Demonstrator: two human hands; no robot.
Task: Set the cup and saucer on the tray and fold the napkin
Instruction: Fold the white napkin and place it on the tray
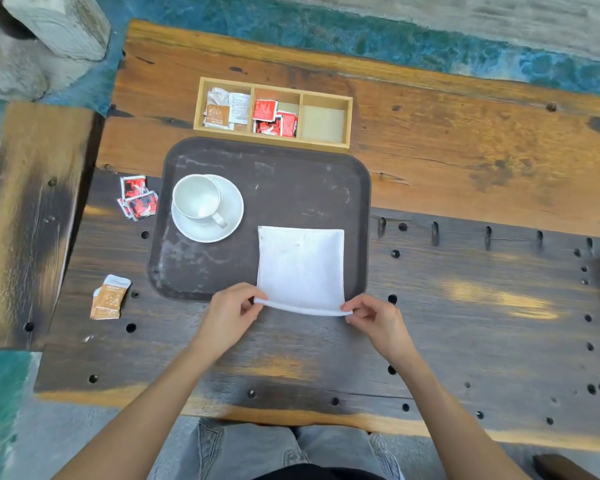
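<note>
A white cup [197, 198] stands upright on a white saucer [230, 210] at the left of the dark brown tray [284, 181]. A white napkin [300, 268] lies on the tray's right front part, its near edge lifted off the tray and curled. My left hand [231, 315] pinches the near left corner of the napkin. My right hand [374, 318] pinches the near right corner. Both hands sit just past the tray's front rim, over the dark wooden table [465, 306].
A wooden three-compartment box [347, 119] with sachets stands behind the tray. Red sachets [138, 199] lie left of the tray, and a brown sachet [110, 297] lies nearer the front left. A wooden bench [25, 216] stands to the left.
</note>
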